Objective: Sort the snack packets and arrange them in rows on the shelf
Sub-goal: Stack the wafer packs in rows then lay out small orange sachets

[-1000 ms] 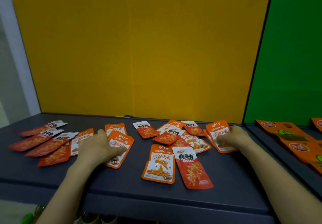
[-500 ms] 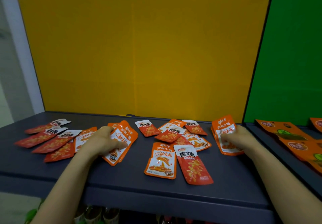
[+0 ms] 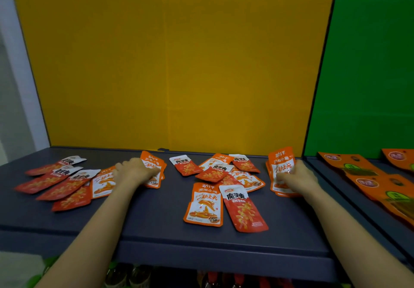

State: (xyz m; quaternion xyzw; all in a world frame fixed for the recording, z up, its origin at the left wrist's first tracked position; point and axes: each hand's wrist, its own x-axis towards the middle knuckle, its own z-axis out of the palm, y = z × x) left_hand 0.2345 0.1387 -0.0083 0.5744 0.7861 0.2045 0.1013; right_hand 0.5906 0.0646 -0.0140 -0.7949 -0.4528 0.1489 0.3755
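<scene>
Small snack packets lie on a dark grey shelf (image 3: 156,216). My left hand (image 3: 134,171) grips a stack of orange fish packets (image 3: 154,166), tilted up off the shelf. My right hand (image 3: 295,179) holds a second stack of orange fish packets (image 3: 281,164) upright on its edge at the right. Between the hands is a mixed pile (image 3: 226,171) of red and orange packets. In front of the pile lie one orange packet (image 3: 205,204) and one red packet (image 3: 243,209). Several red packets (image 3: 56,180) lie in a loose row at the left, with an orange packet (image 3: 103,183) beside them.
A yellow back panel (image 3: 174,63) closes the shelf behind. A green panel (image 3: 369,63) backs the neighbouring shelf at the right, where larger orange packets (image 3: 367,175) lie. Bottles (image 3: 134,276) show dimly below the shelf's front edge.
Both hands have gathered their orange packets and raised them from flat on the shelf to tilted or upright. The left stack moved back, away from the front edge.
</scene>
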